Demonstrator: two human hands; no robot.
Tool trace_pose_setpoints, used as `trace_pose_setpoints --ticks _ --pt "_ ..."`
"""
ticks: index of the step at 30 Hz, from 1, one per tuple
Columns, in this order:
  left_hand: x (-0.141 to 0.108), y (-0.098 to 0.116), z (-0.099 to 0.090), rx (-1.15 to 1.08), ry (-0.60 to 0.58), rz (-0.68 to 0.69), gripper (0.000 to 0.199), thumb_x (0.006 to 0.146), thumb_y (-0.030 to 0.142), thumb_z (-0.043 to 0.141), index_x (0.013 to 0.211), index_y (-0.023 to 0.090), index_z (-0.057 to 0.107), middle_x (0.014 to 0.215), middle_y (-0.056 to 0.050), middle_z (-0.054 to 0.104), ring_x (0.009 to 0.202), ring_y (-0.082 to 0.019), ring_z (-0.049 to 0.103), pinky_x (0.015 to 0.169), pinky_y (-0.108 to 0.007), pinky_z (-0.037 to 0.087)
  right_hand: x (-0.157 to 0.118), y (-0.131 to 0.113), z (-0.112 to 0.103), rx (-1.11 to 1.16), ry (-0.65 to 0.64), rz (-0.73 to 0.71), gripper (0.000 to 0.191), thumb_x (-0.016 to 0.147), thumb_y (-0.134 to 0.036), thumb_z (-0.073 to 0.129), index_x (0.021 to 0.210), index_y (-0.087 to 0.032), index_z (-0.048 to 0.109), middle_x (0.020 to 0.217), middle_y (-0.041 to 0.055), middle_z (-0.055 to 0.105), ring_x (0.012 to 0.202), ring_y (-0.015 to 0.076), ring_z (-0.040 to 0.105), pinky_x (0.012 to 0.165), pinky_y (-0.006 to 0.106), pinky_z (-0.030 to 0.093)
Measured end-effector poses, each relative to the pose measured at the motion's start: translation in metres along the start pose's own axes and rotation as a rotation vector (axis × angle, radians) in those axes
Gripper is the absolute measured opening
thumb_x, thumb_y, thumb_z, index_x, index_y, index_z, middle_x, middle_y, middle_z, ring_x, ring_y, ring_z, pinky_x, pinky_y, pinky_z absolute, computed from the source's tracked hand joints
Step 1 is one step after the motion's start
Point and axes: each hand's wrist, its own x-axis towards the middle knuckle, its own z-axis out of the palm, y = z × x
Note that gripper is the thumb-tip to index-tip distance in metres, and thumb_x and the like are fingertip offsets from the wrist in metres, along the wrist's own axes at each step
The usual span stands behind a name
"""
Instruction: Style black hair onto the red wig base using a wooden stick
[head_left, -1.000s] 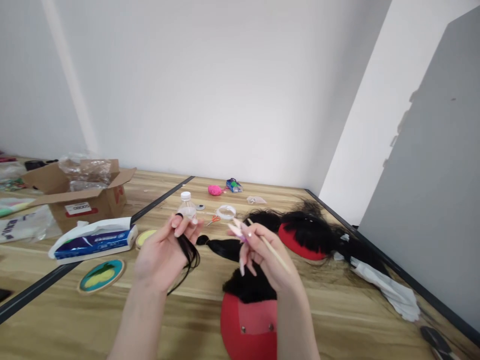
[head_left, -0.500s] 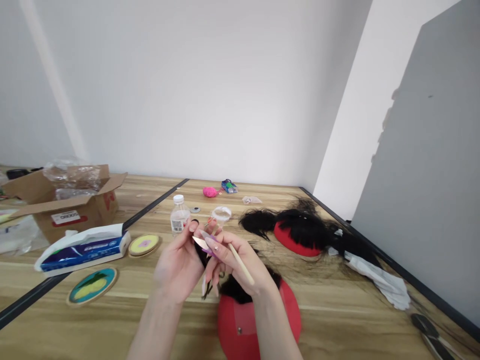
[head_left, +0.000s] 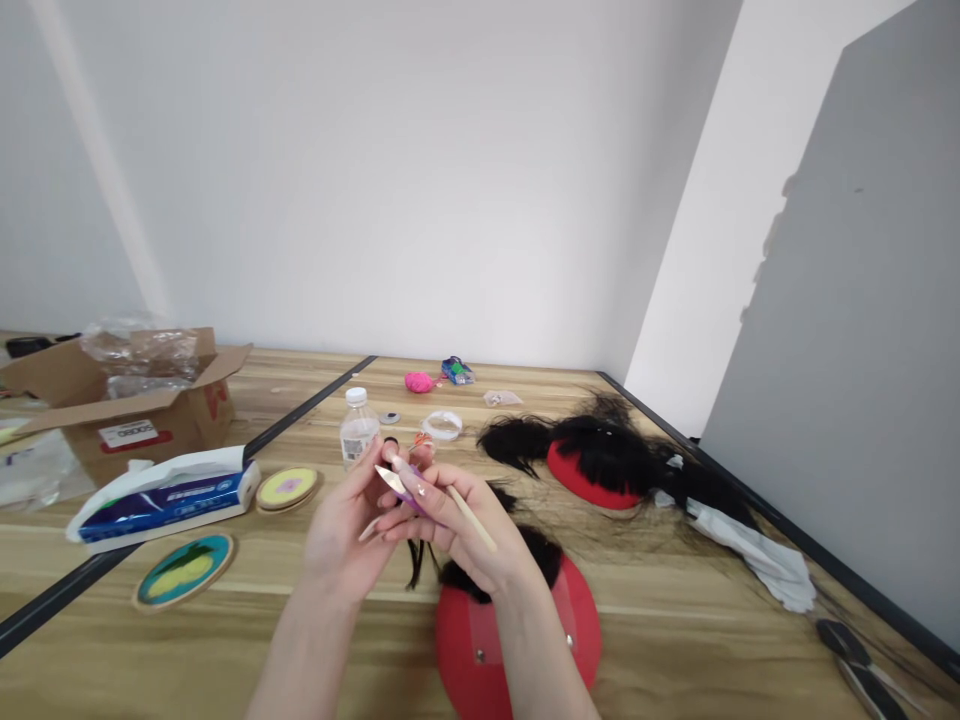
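Note:
My left hand (head_left: 341,540) is closed, its fingertips raised and pinching a lock of black hair (head_left: 417,562) whose loose ends hang below. A small dark loop of it shows at the fingertips. My right hand (head_left: 465,520) meets it, closed around a slim pale stick (head_left: 474,520) and a purple tool with a pale, pointed, blade-like tip (head_left: 390,481). The tool's exact kind is unclear, and fingers cover much of it. Under my right wrist lies a red rounded base (head_left: 465,690) with black hair (head_left: 536,560) and a clear patch on it.
Further right are a second red base (head_left: 585,478) with long black hair, a white cloth (head_left: 754,555) and a black-handled tool (head_left: 847,645). A bottle (head_left: 358,425) stands behind my left hand. Leftward are tissues (head_left: 169,505), embroidery hoops (head_left: 187,572) and a cardboard box (head_left: 135,415).
My right hand has shifted slightly left and closer to my left hand, bringing the purple tool and stick along. The left fingers have curled in, and the hair ends hang more to the right.

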Motion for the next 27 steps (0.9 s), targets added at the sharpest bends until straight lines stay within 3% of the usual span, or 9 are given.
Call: trace_pose_setpoints --ticks 3,6,8,11,19,27 --pt "0.000 0.004 -0.001 0.044 -0.030 -0.017 0.026 0.092 0.022 0.044 0.073 0.016 0.060 0.081 -0.008 0.068 0.042 -0.010 0.054 0.030 -0.019 0.042 0.002 0.002 -0.004 -0.012 0.012 -0.002 0.038 0.067 -0.045 0.081 0.070 -0.017 0.056 0.075 0.0019 0.068 0.063 0.0145 0.068 0.067 0.029 0.057" --pt "0.001 0.010 -0.005 0.066 -0.060 0.123 0.028 0.091 0.019 0.046 0.066 0.015 0.059 0.070 -0.005 0.061 0.070 -0.018 0.066 0.057 -0.026 0.059 0.002 0.001 -0.011 -0.091 0.036 -0.015 0.038 0.068 -0.047 0.079 0.072 -0.015 0.059 0.071 0.0019 0.067 0.061 0.0152 0.068 0.065 0.030 0.057" --pt "0.002 0.014 -0.008 0.064 -0.061 0.236 0.029 0.091 0.017 0.047 0.064 0.015 0.059 0.063 -0.002 0.054 0.087 -0.020 0.066 0.078 -0.027 0.058 0.001 -0.001 -0.017 -0.209 0.070 -0.034 0.036 0.072 -0.048 0.076 0.074 -0.014 0.061 0.070 0.0024 0.067 0.062 0.0164 0.069 0.065 0.031 0.056" --pt "0.004 0.019 -0.013 0.055 -0.021 0.332 0.033 0.092 0.017 0.045 0.063 0.014 0.059 0.064 -0.001 0.053 0.091 -0.018 0.065 0.094 -0.029 0.053 -0.007 -0.007 -0.026 -0.460 0.126 -0.089 0.032 0.078 -0.045 0.070 0.074 -0.014 0.064 0.071 0.0035 0.068 0.067 0.0187 0.070 0.068 0.032 0.056" --pt "0.003 0.027 -0.019 0.095 0.070 0.492 0.033 0.093 0.017 0.047 0.063 0.015 0.060 0.065 -0.001 0.055 0.090 -0.016 0.065 0.095 -0.029 0.050 -0.032 -0.030 -0.047 -1.070 0.289 -0.108 0.023 0.089 -0.032 0.056 0.073 -0.019 0.065 0.075 0.0047 0.070 0.074 0.0201 0.067 0.069 0.029 0.049" --pt "0.001 0.041 -0.028 0.102 0.069 0.678 0.031 0.092 0.016 0.046 0.064 0.015 0.061 0.063 0.000 0.055 0.086 -0.015 0.062 0.102 -0.032 0.044 -0.048 -0.048 -0.079 -1.303 0.610 -0.039 0.022 0.086 -0.033 0.052 0.074 -0.021 0.065 0.068 0.0067 0.069 0.064 0.0226 0.065 0.061 0.031 0.045"
